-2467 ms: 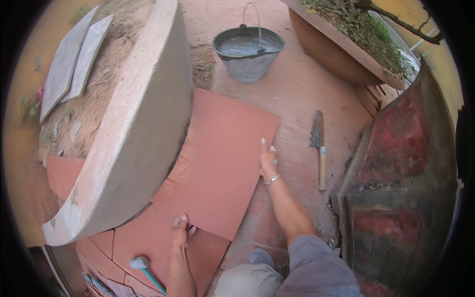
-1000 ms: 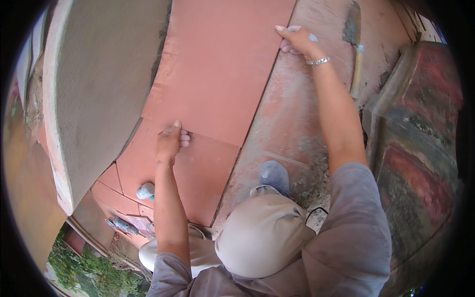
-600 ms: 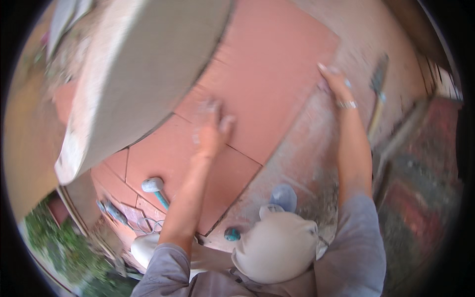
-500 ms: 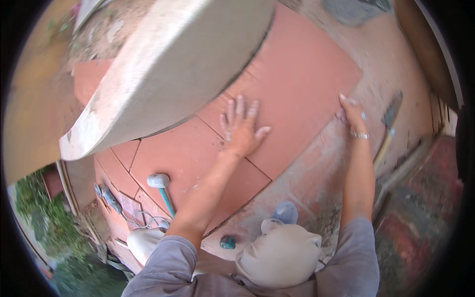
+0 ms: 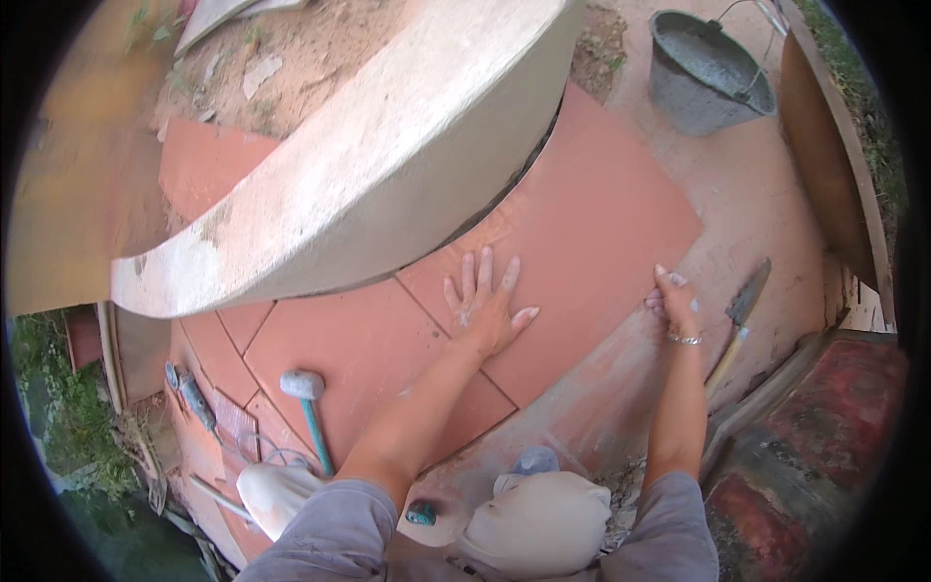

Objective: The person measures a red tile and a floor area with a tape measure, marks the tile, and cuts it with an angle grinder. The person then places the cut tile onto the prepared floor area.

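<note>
A large terracotta floor tile [image 5: 592, 223] lies beside the foot of a curved pale wall [image 5: 417, 184]. My left hand [image 5: 485, 306] presses on it, palm down with fingers spread, close to the joint with the neighbouring tile [image 5: 359, 330]. At the big tile's right-hand edge is my right hand [image 5: 676, 303], its fingers curled and thumb against the edge; the fingertips are partly hidden. A trowel [image 5: 742, 315] with a wooden handle rests on the ground right of that hand. Left of my left forearm lies a mallet [image 5: 305, 398] with a pale head and teal handle.
A dark bucket [image 5: 708, 78] with grey contents stands at the far right, near a brown board [image 5: 836, 155]. An angle grinder [image 5: 197, 400] with a cable lies at the left. Between my knees sits a small teal-and-black tool [image 5: 421, 512]. A stained reddish slab [image 5: 815, 456] is at the right.
The view has shifted, showing more of the bucket and wall. My left hand stays flat on the tile. My right hand remains at its edge, fingers now more curled.
</note>
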`<state>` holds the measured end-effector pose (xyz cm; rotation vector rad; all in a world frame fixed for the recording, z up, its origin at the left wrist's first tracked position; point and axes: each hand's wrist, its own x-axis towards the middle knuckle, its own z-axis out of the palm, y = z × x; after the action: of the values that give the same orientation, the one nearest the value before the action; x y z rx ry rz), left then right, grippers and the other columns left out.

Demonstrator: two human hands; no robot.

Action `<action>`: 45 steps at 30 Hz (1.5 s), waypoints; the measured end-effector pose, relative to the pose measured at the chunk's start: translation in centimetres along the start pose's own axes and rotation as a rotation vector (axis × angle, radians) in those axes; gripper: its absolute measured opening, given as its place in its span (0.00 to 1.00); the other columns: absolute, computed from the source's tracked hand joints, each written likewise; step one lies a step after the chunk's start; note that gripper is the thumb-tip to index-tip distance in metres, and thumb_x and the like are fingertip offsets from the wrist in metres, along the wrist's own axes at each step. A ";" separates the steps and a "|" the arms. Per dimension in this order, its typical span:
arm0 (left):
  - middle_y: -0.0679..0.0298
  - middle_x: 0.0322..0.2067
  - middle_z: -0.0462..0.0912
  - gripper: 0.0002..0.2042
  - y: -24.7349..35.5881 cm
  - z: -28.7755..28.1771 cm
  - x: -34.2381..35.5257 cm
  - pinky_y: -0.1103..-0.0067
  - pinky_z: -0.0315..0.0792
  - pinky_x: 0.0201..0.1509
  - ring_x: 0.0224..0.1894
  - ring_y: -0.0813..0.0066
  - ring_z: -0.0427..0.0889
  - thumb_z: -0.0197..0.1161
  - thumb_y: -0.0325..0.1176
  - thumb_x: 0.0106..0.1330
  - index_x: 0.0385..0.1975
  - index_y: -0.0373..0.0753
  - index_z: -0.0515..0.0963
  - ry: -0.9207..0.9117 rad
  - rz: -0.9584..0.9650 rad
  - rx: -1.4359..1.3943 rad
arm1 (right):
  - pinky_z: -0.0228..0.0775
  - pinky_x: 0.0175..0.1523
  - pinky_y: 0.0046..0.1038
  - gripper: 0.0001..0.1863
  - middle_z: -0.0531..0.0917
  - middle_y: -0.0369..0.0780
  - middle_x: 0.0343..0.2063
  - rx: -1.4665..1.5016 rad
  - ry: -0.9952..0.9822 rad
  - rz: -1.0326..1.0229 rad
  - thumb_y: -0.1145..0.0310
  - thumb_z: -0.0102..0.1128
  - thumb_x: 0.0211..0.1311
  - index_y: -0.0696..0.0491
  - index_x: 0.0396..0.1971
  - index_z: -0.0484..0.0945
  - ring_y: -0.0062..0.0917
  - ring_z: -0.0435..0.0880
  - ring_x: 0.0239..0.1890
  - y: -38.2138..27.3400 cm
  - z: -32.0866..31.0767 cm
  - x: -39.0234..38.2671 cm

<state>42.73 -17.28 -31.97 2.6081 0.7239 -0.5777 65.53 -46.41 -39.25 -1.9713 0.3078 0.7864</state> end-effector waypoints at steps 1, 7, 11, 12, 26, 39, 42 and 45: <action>0.51 0.81 0.34 0.44 0.1 -0.1 0.0 0.38 0.33 0.76 0.81 0.45 0.30 0.57 0.66 0.67 0.80 0.57 0.50 0.006 0.000 -0.002 | 0.70 0.23 0.20 0.22 0.82 0.33 0.19 -0.001 0.008 -0.010 0.43 0.67 0.65 0.49 0.30 0.79 0.18 0.81 0.18 -0.2 0.0 -0.2; 0.50 0.81 0.33 0.45 0.4 -0.2 0.2 0.37 0.33 0.76 0.81 0.44 0.29 0.57 0.67 0.66 0.80 0.56 0.49 -0.031 -0.012 0.020 | 0.78 0.41 0.34 0.23 0.86 0.45 0.34 -0.632 0.323 -0.228 0.49 0.70 0.63 0.56 0.39 0.80 0.36 0.86 0.35 -4.5 0.3 -1.1; 0.49 0.80 0.32 0.46 0.5 -0.2 0.2 0.36 0.33 0.75 0.81 0.42 0.29 0.57 0.67 0.66 0.80 0.55 0.49 -0.048 -0.024 0.034 | 0.56 0.73 0.44 0.38 0.68 0.52 0.69 -0.856 0.427 -0.664 0.47 0.68 0.61 0.51 0.66 0.70 0.48 0.63 0.71 -8.0 5.6 -0.9; 0.49 0.80 0.32 0.46 0.6 -0.2 0.3 0.36 0.33 0.75 0.81 0.42 0.29 0.57 0.67 0.66 0.80 0.54 0.49 -0.047 -0.024 0.045 | 0.45 0.79 0.47 0.44 0.58 0.49 0.77 -0.907 0.305 -0.572 0.43 0.65 0.63 0.46 0.75 0.63 0.48 0.51 0.79 -9.1 7.0 -0.5; 0.46 0.80 0.31 0.59 2.7 -4.6 1.2 0.36 0.45 0.74 0.80 0.37 0.28 0.74 0.64 0.53 0.81 0.54 0.44 -0.331 -0.072 0.151 | 0.37 0.78 0.57 0.45 0.54 0.46 0.78 -0.923 0.304 -0.558 0.36 0.59 0.62 0.40 0.76 0.61 0.48 0.47 0.80 -12.9 11.1 1.4; 0.42 0.78 0.25 0.66 4.2 -4.3 1.6 0.37 0.48 0.74 0.79 0.32 0.26 0.81 0.59 0.47 0.80 0.48 0.40 -0.342 -0.071 0.198 | 0.28 0.80 0.54 0.45 0.51 0.44 0.80 -0.733 0.197 -0.513 0.34 0.58 0.61 0.38 0.76 0.62 0.45 0.42 0.81 -12.6 9.6 1.9; 0.47 0.79 0.26 0.63 4.8 -4.5 1.6 0.41 0.52 0.76 0.80 0.40 0.25 0.78 0.59 0.52 0.81 0.51 0.38 -0.358 -0.099 0.278 | 0.28 0.80 0.53 0.45 0.51 0.43 0.80 -0.731 0.180 -0.502 0.34 0.58 0.61 0.38 0.76 0.62 0.44 0.42 0.81 -12.8 9.4 2.0; 0.47 0.79 0.26 0.63 5.1 -4.7 1.7 0.41 0.51 0.76 0.80 0.39 0.25 0.78 0.59 0.52 0.81 0.49 0.39 -0.355 -0.090 0.303 | 0.28 0.80 0.54 0.46 0.51 0.43 0.80 -0.730 0.183 -0.507 0.34 0.59 0.60 0.38 0.76 0.62 0.44 0.42 0.81 -12.9 9.2 2.1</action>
<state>48.21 -18.56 -27.54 2.6365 0.6821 -1.2253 70.00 -31.76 -34.79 -2.6474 -0.4330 0.4040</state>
